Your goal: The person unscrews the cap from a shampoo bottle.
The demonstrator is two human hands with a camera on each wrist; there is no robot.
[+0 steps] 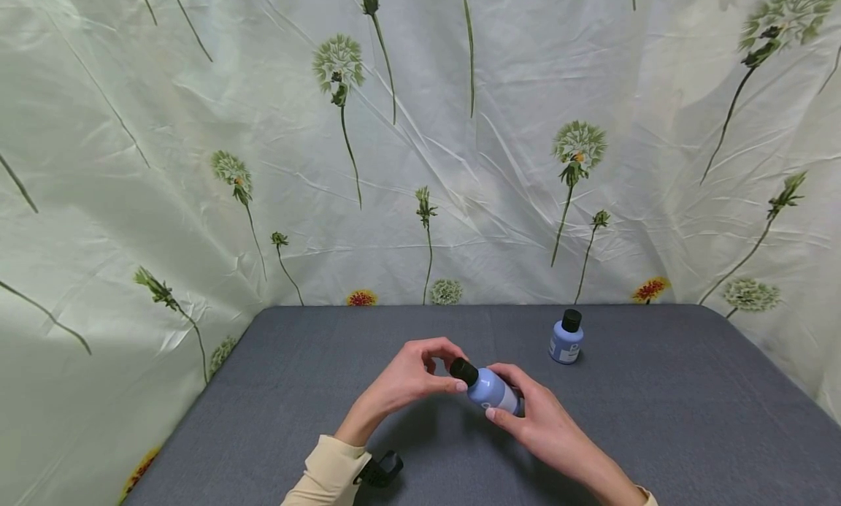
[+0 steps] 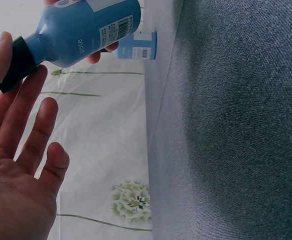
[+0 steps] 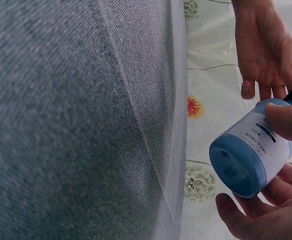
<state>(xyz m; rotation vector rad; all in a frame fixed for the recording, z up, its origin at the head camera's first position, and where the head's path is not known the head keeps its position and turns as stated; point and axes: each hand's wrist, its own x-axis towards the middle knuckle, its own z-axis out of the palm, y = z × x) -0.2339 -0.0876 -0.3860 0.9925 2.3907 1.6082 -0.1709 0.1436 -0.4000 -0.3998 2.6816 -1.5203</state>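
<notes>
- Bottle (image 1: 493, 391) tilted, held above counter (image 1: 657, 418), between both hands.
- Right hand (image 1: 535, 418) curls round bottle body.
- Left hand (image 1: 410, 378) fingertips pinch black cap (image 1: 463, 371); in the wrist view the other fingers lie straight.
- Second bottle (image 1: 566, 336) upright, well apart.

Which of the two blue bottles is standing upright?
The far bottle, alone on the table. The other bottle is tilted in the hands.
</notes>
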